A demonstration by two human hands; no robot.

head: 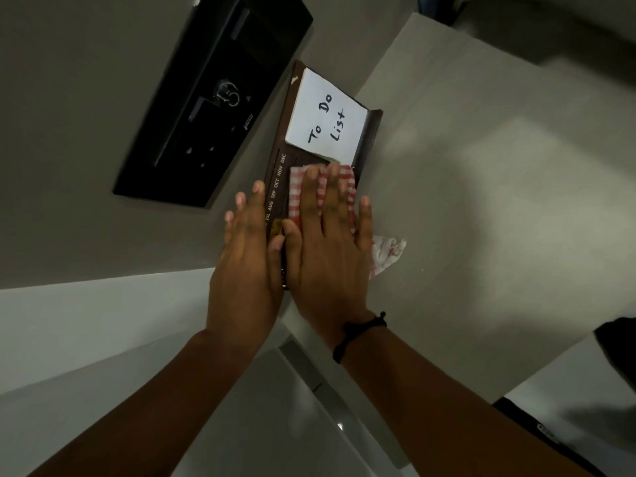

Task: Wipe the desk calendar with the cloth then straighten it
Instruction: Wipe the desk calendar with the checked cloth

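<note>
A dark brown desk calendar lies on the grey desk, with month names printed along its left side and a white "To Do List" pad on its far half. My right hand lies flat on a red-and-white checked cloth, pressing it onto the calendar's near half. A bunched end of the cloth sticks out to the right of that hand. My left hand rests with fingers spread against the calendar's left edge. The near end of the calendar is hidden under both hands.
A black panel with sockets and switches is set in the desk just left of the calendar. The desk stretches to the right. Its near edge runs below my wrists, with a white surface and a metal rail beneath.
</note>
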